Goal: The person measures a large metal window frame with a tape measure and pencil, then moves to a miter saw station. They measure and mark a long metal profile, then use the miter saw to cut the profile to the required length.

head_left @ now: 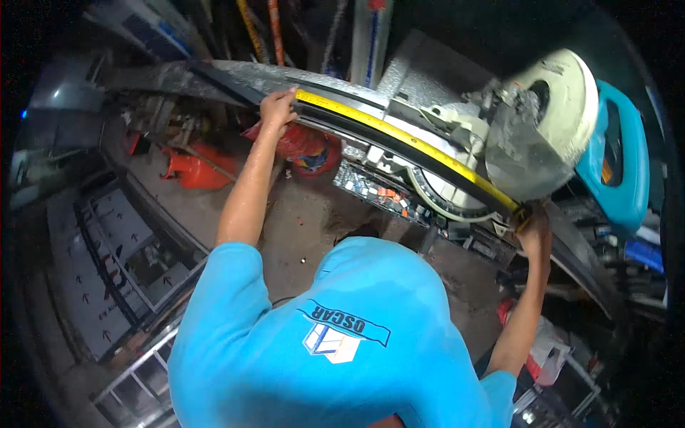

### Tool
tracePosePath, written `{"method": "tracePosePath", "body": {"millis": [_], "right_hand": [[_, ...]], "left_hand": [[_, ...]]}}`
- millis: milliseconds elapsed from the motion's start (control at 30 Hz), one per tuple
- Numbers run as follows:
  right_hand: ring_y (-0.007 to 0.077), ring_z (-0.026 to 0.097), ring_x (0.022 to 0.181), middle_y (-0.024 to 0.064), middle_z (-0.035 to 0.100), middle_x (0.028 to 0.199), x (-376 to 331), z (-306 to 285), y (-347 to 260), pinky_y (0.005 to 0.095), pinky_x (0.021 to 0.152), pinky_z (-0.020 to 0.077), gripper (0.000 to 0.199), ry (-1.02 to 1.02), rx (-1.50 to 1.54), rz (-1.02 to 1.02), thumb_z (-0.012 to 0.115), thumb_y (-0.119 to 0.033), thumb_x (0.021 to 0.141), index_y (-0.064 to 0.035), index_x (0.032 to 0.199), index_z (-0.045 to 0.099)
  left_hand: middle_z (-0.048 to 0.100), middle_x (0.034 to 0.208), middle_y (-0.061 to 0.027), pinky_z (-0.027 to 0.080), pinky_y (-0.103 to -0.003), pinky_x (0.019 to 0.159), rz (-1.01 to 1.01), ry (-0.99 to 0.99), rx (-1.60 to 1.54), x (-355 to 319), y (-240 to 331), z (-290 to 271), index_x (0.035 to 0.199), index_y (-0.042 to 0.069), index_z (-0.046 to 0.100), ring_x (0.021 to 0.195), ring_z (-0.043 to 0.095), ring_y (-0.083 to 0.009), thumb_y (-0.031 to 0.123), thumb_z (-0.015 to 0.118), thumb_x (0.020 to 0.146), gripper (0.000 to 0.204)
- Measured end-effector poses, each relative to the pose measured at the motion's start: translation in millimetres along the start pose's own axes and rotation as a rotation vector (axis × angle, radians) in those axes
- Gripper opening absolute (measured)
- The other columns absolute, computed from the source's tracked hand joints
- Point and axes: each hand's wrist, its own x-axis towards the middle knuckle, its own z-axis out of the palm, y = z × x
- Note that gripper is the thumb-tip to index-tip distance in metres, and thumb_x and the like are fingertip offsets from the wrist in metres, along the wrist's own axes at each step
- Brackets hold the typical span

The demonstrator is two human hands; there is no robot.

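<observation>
A yellow tape measure blade (407, 143) is stretched along a long dark metal profile (357, 127) that lies across the table of a mitre saw (499, 135). My left hand (277, 108) pinches the blade's free end against the profile at its left. My right hand (535, 232) grips the tape measure case at the right end, just below the saw's pale blade guard (553, 107) and blue handle (617, 164). My blue shirt fills the lower middle of the view.
Red plastic objects (196, 170) lie on the dirty floor below the profile. Aluminium window frames (121, 285) lean at the lower left. A tray of small parts (374, 189) sits under the saw. Poles and tubes stand at the back, clutter at the right.
</observation>
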Motion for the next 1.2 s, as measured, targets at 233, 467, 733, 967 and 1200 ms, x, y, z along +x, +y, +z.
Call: {"method": "tracePosePath", "body": {"millis": [233,467,733,967,1200], "right_hand": [[0.0347,0.067,0.098,0.0209,0.067,0.111,24.9,-2.2,33.8,0.045,0.08,0.0558,0.052,0.1,-0.329,-0.118,0.074,-0.019,0.08,-0.004,0.126,0.056],[0.0361,0.068,0.088,0.0177,0.069,0.094,30.6,-11.0,38.1,0.0465,0.071,0.0531,0.039,0.085,-0.352,-0.027,0.072,-0.029,0.078,-0.0078,0.108,0.061],[0.0278,0.066,0.077,0.0169,0.068,0.086,35.9,-46.9,138.1,0.039,0.067,0.0531,0.037,0.063,-0.401,-0.17,0.078,-0.032,0.08,0.0005,0.091,0.064],[0.0275,0.064,0.071,0.0167,0.065,0.078,46.7,-53.2,164.2,0.0397,0.068,0.0533,0.042,0.043,-0.343,-0.031,0.078,-0.037,0.081,0.0011,0.088,0.061],[0.0272,0.067,0.087,0.0143,0.069,0.093,59.2,-73.1,134.7,0.0383,0.078,0.0503,0.031,-0.138,-0.274,-0.006,0.074,-0.024,0.085,-0.0022,0.103,0.062]], "left_hand": [[0.067,0.084,-0.0093,0.055,-0.027,0.053,0.119,0.051,0.01,3.2,-21.5,28.1,0.097,-0.003,0.071,0.065,0.063,-0.0144,0.028,0.076,0.086,0.033],[0.067,0.079,-0.0089,0.054,-0.026,0.052,0.183,0.051,-0.029,3.0,-23.7,31.8,0.097,-0.006,0.069,0.06,0.061,-0.012,0.025,0.074,0.089,0.033],[0.067,0.082,-0.009,0.053,-0.024,0.052,0.178,0.074,-0.038,-2.9,-20.0,35.8,0.101,-0.008,0.068,0.058,0.06,-0.0106,0.025,0.073,0.09,0.036],[0.065,0.109,-0.0185,0.045,-0.041,0.094,1.047,0.222,0.547,-52.2,12.5,55.3,0.106,0.002,0.07,0.104,0.06,-0.0324,0.027,0.079,0.078,0.038],[0.067,0.113,-0.0064,0.029,-0.064,0.105,1.074,-0.595,0.981,-123.4,41.2,124.2,0.118,0.015,0.067,0.115,0.058,-0.0266,0.025,0.081,0.073,0.048]]}}
